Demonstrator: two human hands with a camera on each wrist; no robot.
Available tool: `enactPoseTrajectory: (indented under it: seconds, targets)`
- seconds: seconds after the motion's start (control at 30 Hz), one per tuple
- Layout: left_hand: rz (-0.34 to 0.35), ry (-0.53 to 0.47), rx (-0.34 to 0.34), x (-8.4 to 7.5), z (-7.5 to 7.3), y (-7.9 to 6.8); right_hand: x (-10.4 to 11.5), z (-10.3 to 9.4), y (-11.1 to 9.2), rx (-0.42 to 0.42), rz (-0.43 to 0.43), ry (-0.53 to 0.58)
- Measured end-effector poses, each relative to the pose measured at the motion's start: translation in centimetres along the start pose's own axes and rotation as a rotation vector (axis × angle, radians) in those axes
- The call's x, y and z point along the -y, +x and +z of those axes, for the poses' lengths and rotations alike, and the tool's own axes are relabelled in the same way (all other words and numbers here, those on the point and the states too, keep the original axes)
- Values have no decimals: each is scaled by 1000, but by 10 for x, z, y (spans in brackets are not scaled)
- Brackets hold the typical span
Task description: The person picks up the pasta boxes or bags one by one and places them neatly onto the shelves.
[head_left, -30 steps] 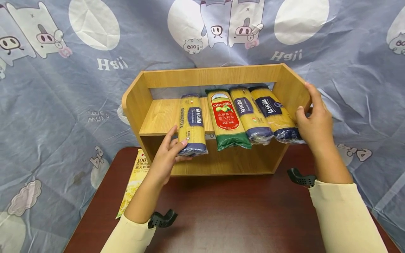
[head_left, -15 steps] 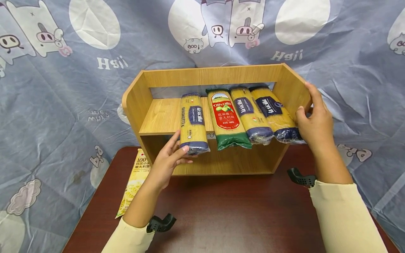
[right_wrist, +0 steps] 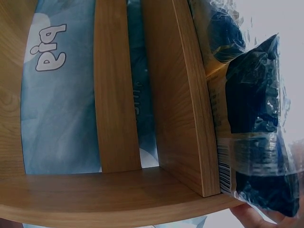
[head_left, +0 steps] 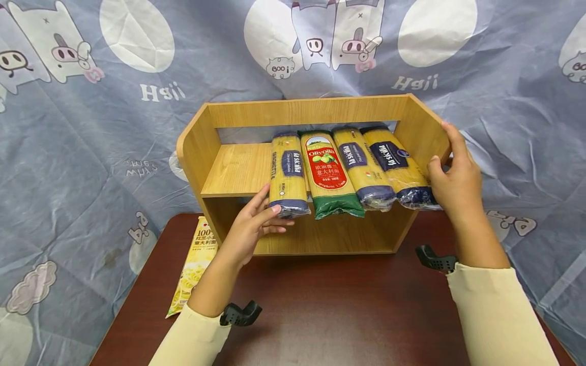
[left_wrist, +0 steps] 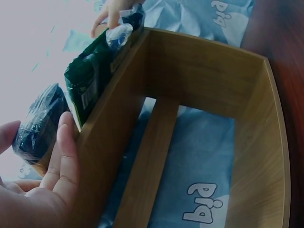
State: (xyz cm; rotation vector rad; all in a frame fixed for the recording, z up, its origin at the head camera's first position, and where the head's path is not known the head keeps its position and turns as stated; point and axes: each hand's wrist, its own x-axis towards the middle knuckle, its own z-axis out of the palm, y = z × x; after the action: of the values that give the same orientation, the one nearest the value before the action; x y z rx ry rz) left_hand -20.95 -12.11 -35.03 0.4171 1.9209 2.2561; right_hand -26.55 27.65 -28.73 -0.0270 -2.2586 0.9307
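My left hand (head_left: 249,226) holds the near end of a yellow spaghetti pack (head_left: 288,175) with a purple-blue band, thumb on top and fingers beneath. The pack lies on the upper board of a small wooden shelf (head_left: 238,170), its end jutting past the front edge. Right beside it lies a green-ended Olivoila spaghetti pack (head_left: 331,173) with a red label. My right hand (head_left: 458,180) grips the front edge of the shelf's right side panel, near the rightmost pack. In the left wrist view the held pack's dark end (left_wrist: 40,126) sits between thumb and fingers.
Two more la Sicilia pasta packs, a middle one (head_left: 361,165) and a right one (head_left: 396,165), lean toward the right panel. A pale yellow pasta bag (head_left: 194,269) lies on the dark red table (head_left: 339,305) left of the shelf. Printed cloth (head_left: 82,152) hangs behind.
My left hand has slid the spaghetti pack to the right along the upper board, up to the Olivoila pack. My right hand has stayed on the side panel.
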Motion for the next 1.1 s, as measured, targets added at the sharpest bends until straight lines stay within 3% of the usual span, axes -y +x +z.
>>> enactPoseTrajectory:
  seconds: [0.37,0.63,1.1]
  targets:
    - [-4,-4,-4,-1,4,12,1,2,-1,-8,1,17]
    - [-22,26,-27,1,6,9,1,0,0,-8,-13,18]
    - [14,94,-87,-3,5,-4,-1,0,1,10,-7,14]
